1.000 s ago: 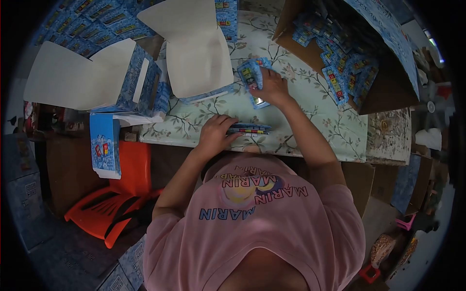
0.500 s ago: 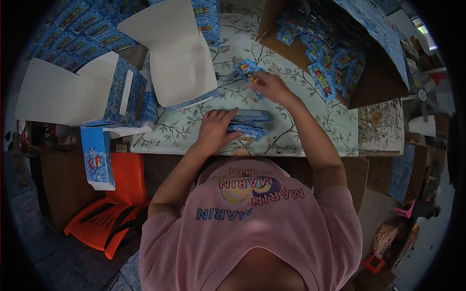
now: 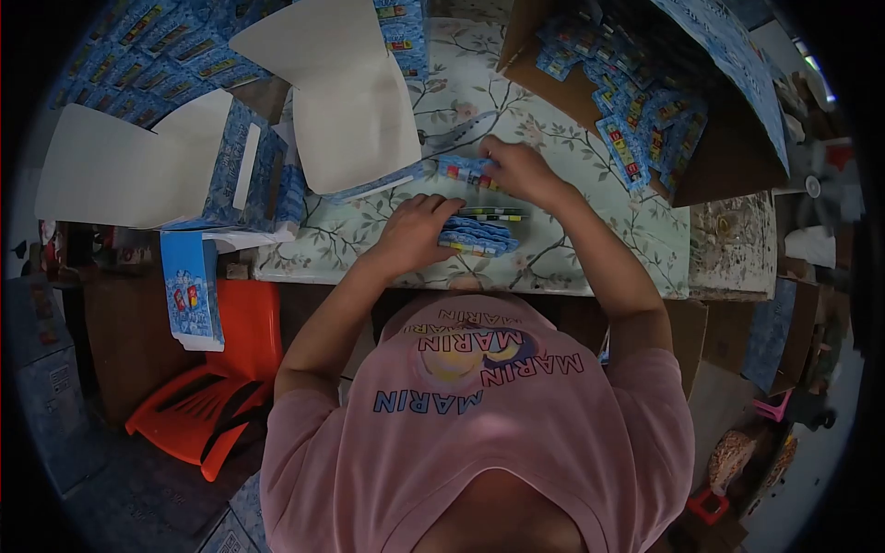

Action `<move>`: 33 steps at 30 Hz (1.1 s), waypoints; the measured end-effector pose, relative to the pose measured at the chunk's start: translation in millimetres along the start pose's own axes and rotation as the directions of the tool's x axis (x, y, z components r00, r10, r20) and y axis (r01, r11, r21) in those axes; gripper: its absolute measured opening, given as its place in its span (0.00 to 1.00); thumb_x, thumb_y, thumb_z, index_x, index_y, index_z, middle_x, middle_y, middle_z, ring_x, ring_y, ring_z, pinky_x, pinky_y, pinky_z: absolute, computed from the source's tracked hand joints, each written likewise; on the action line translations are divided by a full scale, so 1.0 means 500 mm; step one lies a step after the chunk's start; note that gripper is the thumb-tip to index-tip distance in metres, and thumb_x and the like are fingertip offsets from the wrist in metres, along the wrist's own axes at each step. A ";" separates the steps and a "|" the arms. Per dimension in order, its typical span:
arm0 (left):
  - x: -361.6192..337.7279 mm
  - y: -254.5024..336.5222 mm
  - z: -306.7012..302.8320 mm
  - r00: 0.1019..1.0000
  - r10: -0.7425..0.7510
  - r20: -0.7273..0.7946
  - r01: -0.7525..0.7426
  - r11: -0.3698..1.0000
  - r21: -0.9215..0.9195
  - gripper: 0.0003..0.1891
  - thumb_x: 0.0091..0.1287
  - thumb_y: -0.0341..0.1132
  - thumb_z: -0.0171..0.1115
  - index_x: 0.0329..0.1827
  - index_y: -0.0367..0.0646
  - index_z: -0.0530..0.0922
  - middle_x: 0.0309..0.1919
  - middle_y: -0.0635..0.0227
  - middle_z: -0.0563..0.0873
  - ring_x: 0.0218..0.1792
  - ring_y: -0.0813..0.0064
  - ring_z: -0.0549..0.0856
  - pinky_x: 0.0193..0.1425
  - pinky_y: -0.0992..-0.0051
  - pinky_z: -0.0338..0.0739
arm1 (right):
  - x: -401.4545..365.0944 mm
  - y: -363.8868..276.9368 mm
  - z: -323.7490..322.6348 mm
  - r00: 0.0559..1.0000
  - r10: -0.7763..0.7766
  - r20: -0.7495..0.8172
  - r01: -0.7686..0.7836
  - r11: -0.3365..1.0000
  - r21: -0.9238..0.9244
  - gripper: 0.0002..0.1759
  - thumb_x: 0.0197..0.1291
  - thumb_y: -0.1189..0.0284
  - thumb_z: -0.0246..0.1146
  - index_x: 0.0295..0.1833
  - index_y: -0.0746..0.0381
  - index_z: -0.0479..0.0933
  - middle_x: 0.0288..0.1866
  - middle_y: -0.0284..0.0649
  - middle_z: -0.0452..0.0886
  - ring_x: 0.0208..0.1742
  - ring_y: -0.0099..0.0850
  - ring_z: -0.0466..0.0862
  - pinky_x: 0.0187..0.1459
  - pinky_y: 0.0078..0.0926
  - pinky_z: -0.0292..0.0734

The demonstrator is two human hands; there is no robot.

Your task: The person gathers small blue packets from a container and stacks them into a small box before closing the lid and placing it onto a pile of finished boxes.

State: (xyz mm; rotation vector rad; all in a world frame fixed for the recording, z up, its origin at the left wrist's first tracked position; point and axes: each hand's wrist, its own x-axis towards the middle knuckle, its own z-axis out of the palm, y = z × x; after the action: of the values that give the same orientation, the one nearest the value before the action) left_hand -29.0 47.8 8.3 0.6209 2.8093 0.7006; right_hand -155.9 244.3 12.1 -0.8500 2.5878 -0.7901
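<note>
My left hand (image 3: 417, 232) is wrapped round the left end of a stack of blue packets (image 3: 481, 237) near the front edge of the table. Its fingers lie over the top of the stack. Just above the stack, my right hand (image 3: 518, 172) pinches the right end of a single blue packet (image 3: 461, 171) with red and yellow markings. That packet lies roughly level, its left end close to the open box flaps. Part of it is hidden behind my right fingers.
A large open carton (image 3: 728, 175) full of blue packets stands at the upper right. White-lined open boxes (image 3: 355, 111) fill the left side of the flowered tablecloth (image 3: 599, 249). More packets (image 3: 166, 55) lie at the upper left. An orange chair (image 3: 249, 341) stands below left.
My right hand has drawn the single packet down closer to the stack and turned it more level. My left hand still holds the stack, whose top packet now shows a green and white edge.
</note>
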 end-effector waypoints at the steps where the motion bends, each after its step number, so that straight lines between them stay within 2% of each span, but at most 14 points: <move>1: -0.008 0.003 0.008 0.995 0.010 -0.099 -0.012 1.000 -0.019 0.42 0.42 0.40 0.75 0.64 0.45 0.67 0.55 0.56 0.75 0.56 0.55 0.75 0.58 0.61 0.69 | -0.023 -0.004 0.010 1.000 0.008 0.003 -0.008 1.000 0.002 0.18 0.53 0.62 0.66 0.44 0.61 0.73 0.35 0.48 0.81 0.37 0.42 0.83 0.40 0.36 0.75; 3: -0.024 0.008 0.026 0.980 0.016 -0.197 -0.025 0.999 -0.042 0.43 0.40 0.38 0.76 0.64 0.45 0.66 0.57 0.55 0.72 0.56 0.54 0.74 0.58 0.61 0.69 | -0.059 -0.009 0.025 0.986 -0.096 0.134 0.065 0.974 0.217 0.24 0.54 0.57 0.66 0.50 0.61 0.71 0.38 0.50 0.82 0.40 0.45 0.83 0.43 0.38 0.75; 5: -0.043 0.007 0.050 0.850 -0.009 -0.527 0.016 1.000 0.010 0.49 0.39 0.34 0.77 0.68 0.43 0.61 0.61 0.52 0.67 0.59 0.51 0.71 0.61 0.61 0.68 | -0.093 -0.015 0.017 0.990 -0.046 0.133 0.021 0.982 0.186 0.29 0.53 0.55 0.66 0.55 0.62 0.69 0.42 0.51 0.80 0.43 0.46 0.81 0.46 0.39 0.74; 6: -0.049 0.004 0.063 0.851 -0.013 -0.524 0.022 1.000 0.010 0.49 0.39 0.34 0.77 0.68 0.43 0.61 0.61 0.52 0.67 0.59 0.51 0.71 0.61 0.61 0.68 | -0.107 -0.023 0.012 0.992 0.001 0.125 -0.020 0.988 0.156 0.34 0.52 0.54 0.67 0.59 0.62 0.67 0.47 0.52 0.79 0.47 0.47 0.80 0.48 0.40 0.74; 8: -0.054 0.002 0.091 0.824 -0.324 -0.465 0.114 0.898 -0.424 0.55 0.39 0.32 0.78 0.71 0.39 0.53 0.63 0.48 0.64 0.62 0.48 0.68 0.66 0.60 0.64 | -0.135 -0.050 0.001 0.989 -0.034 0.147 0.025 0.998 0.064 0.39 0.50 0.54 0.69 0.63 0.62 0.63 0.50 0.53 0.77 0.51 0.48 0.78 0.51 0.39 0.72; 11: -0.021 0.011 0.124 0.847 -0.323 -0.422 0.017 0.809 -0.587 0.57 0.40 0.33 0.79 0.72 0.37 0.48 0.64 0.46 0.63 0.65 0.47 0.65 0.68 0.61 0.62 | -0.159 -0.053 0.021 0.987 -0.071 0.145 0.088 0.990 -0.110 0.46 0.44 0.56 0.72 0.67 0.61 0.59 0.53 0.54 0.74 0.54 0.49 0.75 0.54 0.38 0.71; 18: 0.035 0.054 0.108 0.900 -0.224 -0.374 -0.026 0.828 -0.560 0.56 0.44 0.33 0.77 0.73 0.35 0.47 0.67 0.45 0.60 0.67 0.48 0.64 0.67 0.63 0.63 | -0.193 -0.023 0.030 0.998 0.052 0.019 -0.049 0.986 -0.158 0.45 0.40 0.62 0.73 0.64 0.61 0.60 0.52 0.53 0.74 0.52 0.49 0.76 0.53 0.41 0.72; 21: -0.004 0.022 0.061 0.859 -0.064 -0.508 -0.144 0.922 -0.360 0.49 0.50 0.31 0.72 0.72 0.34 0.49 0.66 0.44 0.61 0.67 0.48 0.64 0.69 0.63 0.61 | -0.198 -0.018 0.024 0.988 0.151 -0.020 -0.153 0.979 -0.138 0.43 0.42 0.67 0.72 0.64 0.62 0.60 0.52 0.51 0.75 0.53 0.43 0.78 0.53 0.38 0.73; 22: -0.031 -0.001 0.039 0.759 -0.043 -0.649 -0.135 0.966 -0.222 0.46 0.52 0.30 0.70 0.72 0.34 0.50 0.66 0.45 0.62 0.67 0.51 0.65 0.68 0.64 0.61 | -0.189 -0.014 0.017 0.992 0.129 -0.011 -0.129 0.982 -0.138 0.43 0.42 0.67 0.72 0.64 0.62 0.60 0.52 0.51 0.75 0.53 0.43 0.78 0.53 0.38 0.73; 24: -0.061 -0.027 0.002 0.636 -0.008 -0.772 -0.076 0.995 -0.072 0.44 0.54 0.29 0.68 0.72 0.34 0.51 0.66 0.46 0.63 0.66 0.53 0.66 0.68 0.66 0.61 | -0.167 -0.017 -0.007 0.949 0.310 0.053 -0.310 0.892 0.328 0.42 0.42 0.72 0.72 0.63 0.63 0.60 0.52 0.49 0.76 0.51 0.35 0.80 0.50 0.33 0.77; 26: -0.064 -0.055 -0.026 0.131 -0.395 -0.909 0.071 0.919 -0.389 0.33 0.61 0.30 0.64 0.68 0.32 0.59 0.64 0.52 0.69 0.61 0.61 0.72 0.66 0.72 0.62 | -0.119 -0.064 -0.044 0.981 0.178 -0.077 -0.127 0.889 0.440 0.42 0.42 0.75 0.73 0.63 0.65 0.59 0.51 0.47 0.77 0.47 0.28 0.81 0.45 0.28 0.79; 27: -0.062 -0.081 -0.030 0.124 -0.392 -0.912 0.082 0.920 -0.384 0.33 0.61 0.30 0.64 0.68 0.32 0.59 0.64 0.52 0.69 0.61 0.61 0.72 0.66 0.72 0.62 | -0.088 -0.100 -0.055 0.977 0.067 -0.200 0.033 0.888 0.458 0.42 0.42 0.74 0.73 0.63 0.65 0.59 0.50 0.47 0.77 0.46 0.28 0.82 0.44 0.27 0.80; 29: -0.056 -0.140 -0.020 0.274 -0.727 -0.630 -0.193 0.600 -0.777 0.25 0.67 0.29 0.55 0.66 0.31 0.64 0.59 0.57 0.75 0.59 0.67 0.74 0.65 0.74 0.63 | -0.013 -0.191 -0.074 0.969 0.013 -0.246 0.135 0.809 0.573 0.42 0.42 0.73 0.73 0.63 0.65 0.59 0.52 0.46 0.77 0.50 0.29 0.80 0.49 0.28 0.78; 33: -0.039 -0.169 -0.016 0.340 -0.767 -0.544 -0.258 0.480 -0.838 0.20 0.73 0.36 0.46 0.62 0.30 0.69 0.54 0.59 0.78 0.56 0.73 0.74 0.61 0.77 0.64 | 0.155 -0.266 -0.035 0.935 -0.211 -0.286 0.284 0.927 0.246 0.46 0.40 0.61 0.73 0.63 0.63 0.59 0.50 0.52 0.77 0.51 0.44 0.80 0.52 0.36 0.74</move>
State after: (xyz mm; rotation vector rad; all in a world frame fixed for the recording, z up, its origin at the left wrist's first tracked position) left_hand -43.3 -31.9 -24.1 -0.8354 2.4104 2.7740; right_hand -164.2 114.1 95.3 -1.0595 2.5123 -1.3930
